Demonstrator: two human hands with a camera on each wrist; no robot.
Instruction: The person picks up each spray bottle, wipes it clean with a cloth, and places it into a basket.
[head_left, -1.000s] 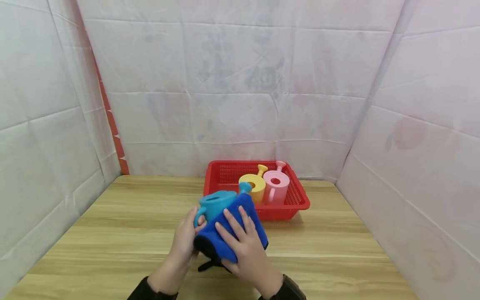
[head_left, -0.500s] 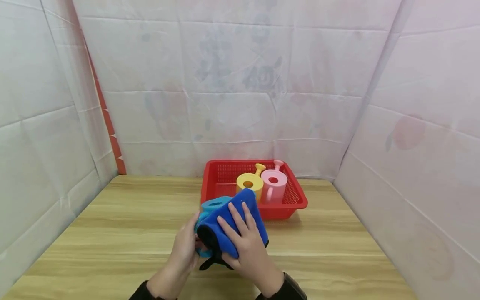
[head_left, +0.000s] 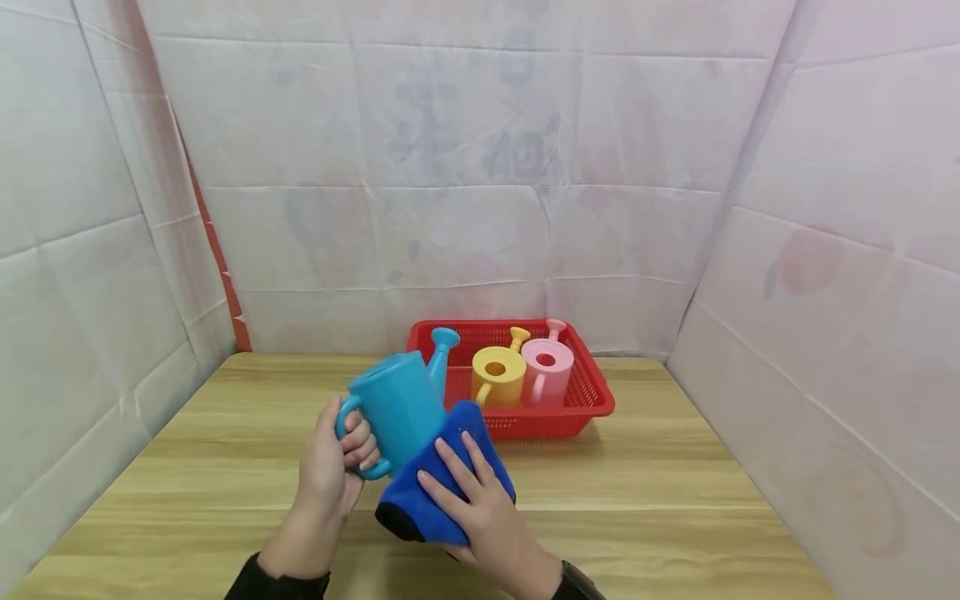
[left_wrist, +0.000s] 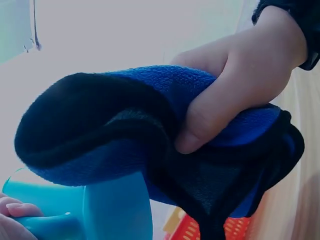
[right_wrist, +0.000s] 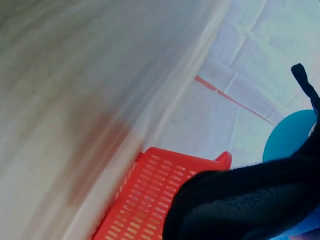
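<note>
Head view: the left hand (head_left: pixel 330 458) curls round the handle (head_left: pixel 347 408) of the blue can (head_left: pixel 401 408), tilted toward 11 o'clock. At the can's 5 o'clock, the right hand (head_left: pixel 487 508) grips the cloth (head_left: pixel 442 471), which overlaps the can's lower end. Near 2 o'clock, the basket (head_left: pixel 540 426) holds the yellow can (head_left: pixel 498 390) and, at its 3 o'clock, the pink can (head_left: pixel 557 383).

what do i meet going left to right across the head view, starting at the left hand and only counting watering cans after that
Left hand → light-blue watering can → yellow watering can → pink watering can.
</note>
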